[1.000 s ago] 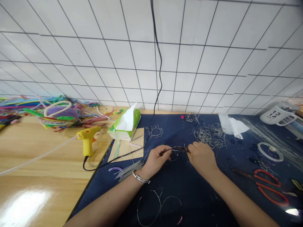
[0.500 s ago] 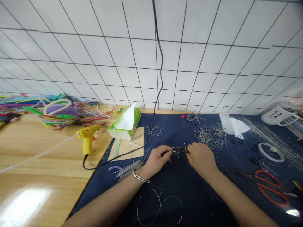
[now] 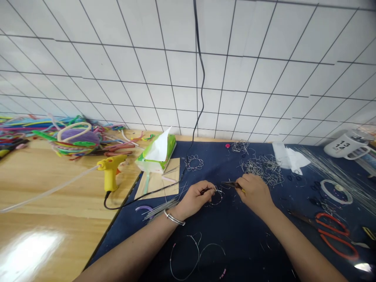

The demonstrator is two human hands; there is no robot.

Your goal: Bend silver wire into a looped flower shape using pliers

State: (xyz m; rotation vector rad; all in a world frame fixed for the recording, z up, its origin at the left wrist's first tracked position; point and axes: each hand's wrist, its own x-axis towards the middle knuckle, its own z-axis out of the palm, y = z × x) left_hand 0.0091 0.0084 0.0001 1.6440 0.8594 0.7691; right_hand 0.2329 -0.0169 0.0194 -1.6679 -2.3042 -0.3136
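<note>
Our left grip [image 3: 210, 190], fingers pinched together, holds the wire ring [image 3: 220, 200], which extends rightward from the fingertips over the dark blue surface [image 3: 241, 239]; our right grip [image 3: 241, 186], closed around the pliers [image 3: 232, 184], lies farther right, and we see their nose near the ring's far side

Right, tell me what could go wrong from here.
The pliers in the right hand point towards the left hand, so a slip might nip or jab its fingers. The straight wires beside the left wrist could prick it. The black cord runs near that hand to the glue gun; a snag might drag the gun.
</note>
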